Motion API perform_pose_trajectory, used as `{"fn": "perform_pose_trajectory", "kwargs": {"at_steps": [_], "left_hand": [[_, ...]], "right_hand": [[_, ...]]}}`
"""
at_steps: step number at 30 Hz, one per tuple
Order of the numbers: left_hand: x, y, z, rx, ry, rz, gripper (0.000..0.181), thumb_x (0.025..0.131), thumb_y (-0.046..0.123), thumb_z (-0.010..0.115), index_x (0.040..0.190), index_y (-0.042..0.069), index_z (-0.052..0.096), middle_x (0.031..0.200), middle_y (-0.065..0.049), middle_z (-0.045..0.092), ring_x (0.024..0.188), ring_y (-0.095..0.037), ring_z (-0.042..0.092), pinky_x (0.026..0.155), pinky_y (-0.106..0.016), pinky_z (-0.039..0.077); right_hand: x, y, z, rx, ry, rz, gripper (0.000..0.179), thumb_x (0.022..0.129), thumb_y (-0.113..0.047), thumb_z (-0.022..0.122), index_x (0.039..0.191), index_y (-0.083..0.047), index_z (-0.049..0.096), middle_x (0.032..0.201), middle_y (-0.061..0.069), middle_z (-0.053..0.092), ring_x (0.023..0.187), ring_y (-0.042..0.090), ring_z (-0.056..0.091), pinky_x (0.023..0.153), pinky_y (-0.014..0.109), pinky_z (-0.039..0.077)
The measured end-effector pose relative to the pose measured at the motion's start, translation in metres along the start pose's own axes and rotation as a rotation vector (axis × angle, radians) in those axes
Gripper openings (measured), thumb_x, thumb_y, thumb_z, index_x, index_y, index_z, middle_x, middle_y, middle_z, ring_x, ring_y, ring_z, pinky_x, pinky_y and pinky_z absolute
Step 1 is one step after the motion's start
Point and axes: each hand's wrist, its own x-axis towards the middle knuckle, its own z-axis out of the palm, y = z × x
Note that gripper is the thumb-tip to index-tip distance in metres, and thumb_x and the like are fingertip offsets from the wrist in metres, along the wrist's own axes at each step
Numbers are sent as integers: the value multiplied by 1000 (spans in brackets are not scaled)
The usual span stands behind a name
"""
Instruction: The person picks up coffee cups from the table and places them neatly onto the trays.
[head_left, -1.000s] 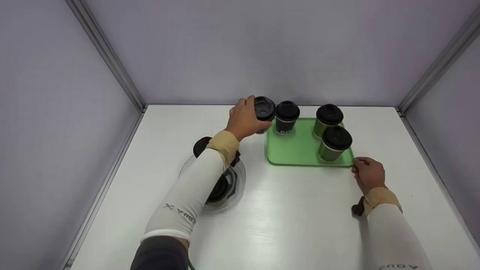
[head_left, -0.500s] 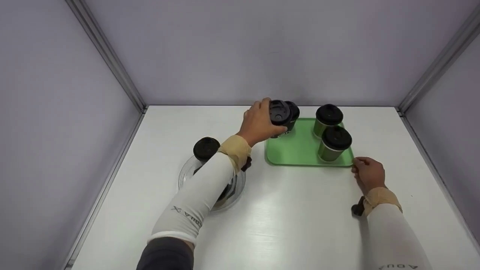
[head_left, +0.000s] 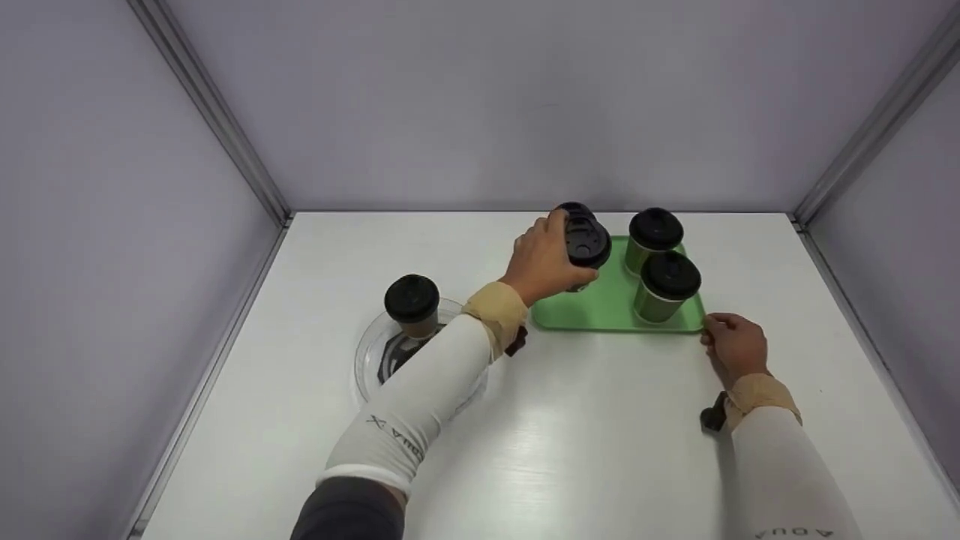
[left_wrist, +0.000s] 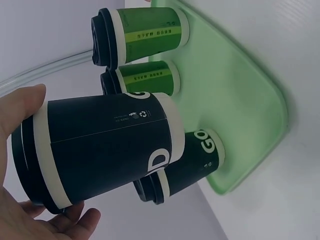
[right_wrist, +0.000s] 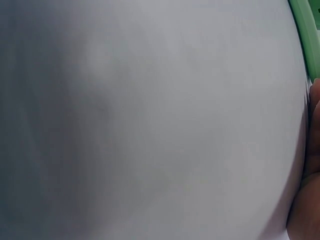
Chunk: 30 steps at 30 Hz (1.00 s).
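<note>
My left hand (head_left: 546, 261) grips a black paper coffee cup (left_wrist: 110, 142) near its black lid, holding it above the left part of a green tray (head_left: 577, 315). Behind it, another lidded black cup (left_wrist: 195, 162) stands on the tray; in the head view the held cup mostly covers it. Two green cups with black lids, a rear one (head_left: 655, 231) and a front one (head_left: 667, 283), stand on the tray's right side. At the tray's front right corner, the thumb and fingers of my right hand (head_left: 739, 346) pinch the rim.
Left of the tray, a clear round dish (head_left: 367, 352) holds a brownish cup (head_left: 414, 304) with a black lid. My left forearm covers part of the dish. Grey wall panels (head_left: 480, 105) enclose the white table (head_left: 585, 427) at the back and sides.
My left hand has carried the black cup rightward and slightly nearer, from beside the tray to over it. The right hand has stayed at the tray's corner.
</note>
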Motion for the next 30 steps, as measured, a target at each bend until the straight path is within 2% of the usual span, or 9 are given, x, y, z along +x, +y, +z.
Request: {"fn": "perform_pose_trajectory", "kwargs": {"at_steps": [6, 13, 22, 30], "left_hand": [[-2, -2, 12, -24, -3, 1, 101, 73, 57, 77, 148, 11, 28, 132, -10, 49, 119, -23, 49, 105, -41, 32], [-5, -10, 26, -63, -7, -26, 101, 72, 55, 79, 148, 12, 30, 135, -11, 48, 121, -22, 48, 103, -40, 34], [-10, -24, 41, -122, -19, 6, 97, 74, 46, 82, 148, 10, 29, 135, -12, 48, 118, -23, 51, 102, -44, 35], [-7, -30, 55, -155, -29, -34, 99, 72, 46, 83, 149, 11, 30, 134, -9, 49, 119, -22, 50, 102, -41, 35]], "right_hand": [[-3, -4, 1, 3, -2, -4, 45, 99, -39, 53, 125, -3, 61, 91, 7, 68, 74, 10, 65, 64, 25, 54], [-5, -6, 2, 10, 4, -1, 44, 99, -39, 54, 124, -3, 61, 88, 5, 69, 73, 10, 64, 63, 25, 53], [-4, -2, 4, -12, 6, -31, 45, 100, -39, 51, 125, -3, 61, 91, 8, 68, 74, 10, 64, 63, 25, 53], [-6, -2, 1, -21, 5, -31, 46, 100, -39, 51, 125, -2, 61, 92, 8, 68, 74, 11, 64, 63, 26, 53]]}}
